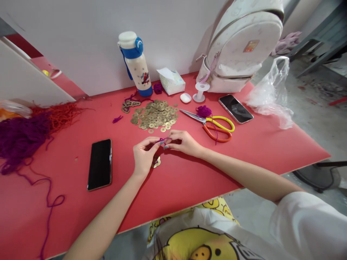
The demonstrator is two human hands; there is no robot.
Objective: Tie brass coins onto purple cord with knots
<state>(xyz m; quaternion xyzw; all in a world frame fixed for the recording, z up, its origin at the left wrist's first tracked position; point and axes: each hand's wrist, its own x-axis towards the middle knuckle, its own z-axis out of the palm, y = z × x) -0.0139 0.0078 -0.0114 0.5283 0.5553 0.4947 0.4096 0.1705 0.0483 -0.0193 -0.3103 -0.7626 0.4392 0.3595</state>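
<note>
Between my two hands runs a short purple cord, with a small loop or knot in it. My left hand pinches the cord between thumb and index finger. From the right, my right hand pinches the other part of it, close to the left fingertips. A few brass coins with holes hang or lie just below my left hand, partly hidden by it; purple cord shows among them. Beyond both hands spreads a pile of brass coins with centre holes.
Yellow-and-red-handled scissors and a purple yarn ball lie right. Phones flank the work. Behind stand a bottle, tissue pack, spool and backpack. Purple yarn heaps at left.
</note>
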